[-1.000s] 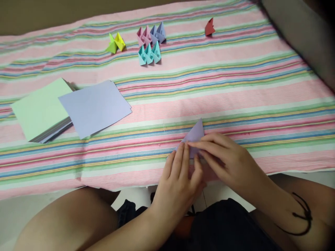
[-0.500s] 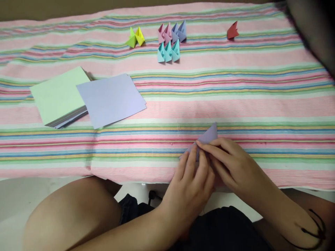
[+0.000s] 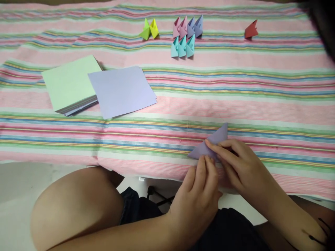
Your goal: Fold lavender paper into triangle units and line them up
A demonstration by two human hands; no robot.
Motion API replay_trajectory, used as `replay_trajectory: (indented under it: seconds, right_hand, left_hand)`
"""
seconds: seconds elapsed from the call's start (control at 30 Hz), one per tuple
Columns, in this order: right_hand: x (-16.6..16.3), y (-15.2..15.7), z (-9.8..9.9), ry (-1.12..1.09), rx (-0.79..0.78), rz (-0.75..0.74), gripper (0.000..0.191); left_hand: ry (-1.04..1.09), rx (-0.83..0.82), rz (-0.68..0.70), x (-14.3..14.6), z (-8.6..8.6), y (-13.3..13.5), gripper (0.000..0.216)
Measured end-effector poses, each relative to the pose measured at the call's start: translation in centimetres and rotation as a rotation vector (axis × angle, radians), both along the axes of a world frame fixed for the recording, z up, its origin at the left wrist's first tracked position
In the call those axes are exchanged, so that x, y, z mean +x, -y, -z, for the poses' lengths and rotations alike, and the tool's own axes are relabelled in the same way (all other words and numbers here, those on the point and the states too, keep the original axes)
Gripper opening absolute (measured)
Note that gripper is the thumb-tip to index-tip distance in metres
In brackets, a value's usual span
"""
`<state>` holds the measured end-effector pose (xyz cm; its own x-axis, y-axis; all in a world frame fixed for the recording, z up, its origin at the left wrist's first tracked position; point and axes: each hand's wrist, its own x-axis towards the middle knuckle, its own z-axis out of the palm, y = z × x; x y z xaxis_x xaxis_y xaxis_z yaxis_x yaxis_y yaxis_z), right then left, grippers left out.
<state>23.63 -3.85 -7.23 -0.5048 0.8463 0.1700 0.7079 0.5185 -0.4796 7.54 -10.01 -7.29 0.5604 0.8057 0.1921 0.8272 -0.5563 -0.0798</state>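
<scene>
A folded lavender paper piece (image 3: 209,146) lies on the striped cloth (image 3: 235,104) near its front edge. My left hand (image 3: 196,198) rests just below it, its fingers held together with the tips pressing on the paper's lower edge. My right hand (image 3: 235,167) comes in from the right, its fingers pinched on the same paper and covering its right part. Only the paper's upper left corner shows.
A loose lavender sheet (image 3: 121,91) overlaps a stack of paper topped with a pale green sheet (image 3: 69,82) at the left. At the far side stand folded pieces: yellow-green (image 3: 149,29), pink and lavender (image 3: 187,27), light blue (image 3: 182,47), one red (image 3: 250,29). My bare knee (image 3: 78,205) is lower left.
The view has shifted, so everything sits further right in the picture. My fingers have slid along the lavender piece, and more of its left side shows now.
</scene>
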Motion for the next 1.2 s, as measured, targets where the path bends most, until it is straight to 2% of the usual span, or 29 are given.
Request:
replay_trajectory:
  seconds: [0.13, 0.3, 0.6, 0.87, 1.13, 1.2]
  right_hand:
    - [0.0, 0.0, 0.1, -0.002, -0.012, 0.014, 0.043]
    - [0.0, 0.0, 0.2, 0.001, -0.022, 0.010, 0.042]
    - [0.2, 0.1, 0.3, 0.017, -0.022, 0.010, 0.046]
    - [0.1, 0.2, 0.2, 0.043, 0.004, 0.011, 0.047]
    - [0.1, 0.2, 0.2, 0.046, 0.002, 0.002, 0.048]
    - [0.1, 0.2, 0.2, 0.043, -0.002, 0.003, 0.049]
  left_hand:
    - [0.038, 0.001, -0.045, -0.2, -0.5, 0.0, 0.036]
    - [0.029, 0.011, -0.147, -0.4, -1.2, -0.2, 0.045]
    - [0.035, 0.065, -0.204, -0.3, -1.5, 0.5, 0.044]
    - [0.026, 0.083, -0.203, -0.7, -1.9, 0.9, 0.036]
    - [0.075, 0.063, -0.201, -1.5, -3.1, -0.3, 0.036]
    - [0.110, 0.056, -0.178, -1.9, -3.4, -0.8, 0.031]
